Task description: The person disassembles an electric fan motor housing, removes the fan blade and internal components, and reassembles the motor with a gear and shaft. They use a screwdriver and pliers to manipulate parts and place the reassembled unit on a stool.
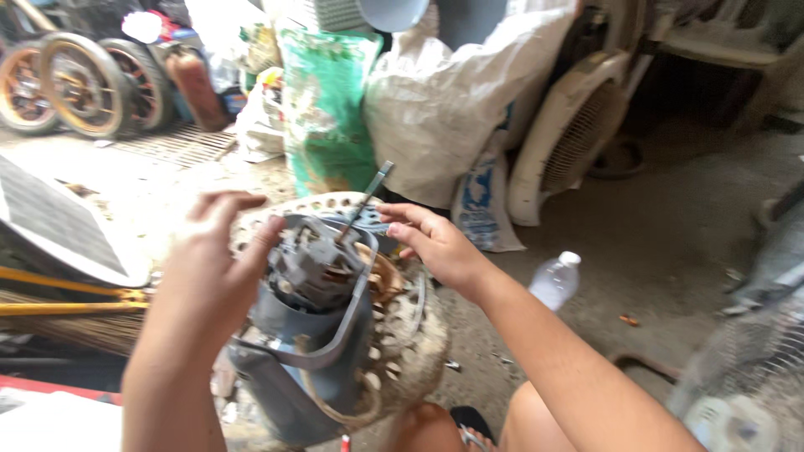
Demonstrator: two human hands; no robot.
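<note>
Grey plastic makes up the fan motor housing [306, 351] that sits tilted in front of the person, resting on a round, perforated stool [410, 335] with a worn, dirty top. At the upper end of the housing the bare motor [314, 264] shows, with its metal core and windings open to view, and a thin rod [366, 201] rises from it at a slant toward the sacks behind. The left hand [213, 268] is curled against the left side of the housing and motor, fingers bent around the edge and steadying it; it looks like a loose hold rather than a tight clamp. The right hand [431, 238] is partly open, its fingertips near the base of the rod, touching or just about to touch; blur keeps me from telling which. The work appears to be at the stage of taking the motor apart or checking it, with the casing already off the front. A next move here would call for a firm left-hand brace so the housing does not roll off the stool, and a fine pinch from the right. A clear plastic bottle [555, 280] stands on the concrete floor [670, 218] to the right, and a white fan guard [569, 134] leans against the sacks [435, 100].
</note>
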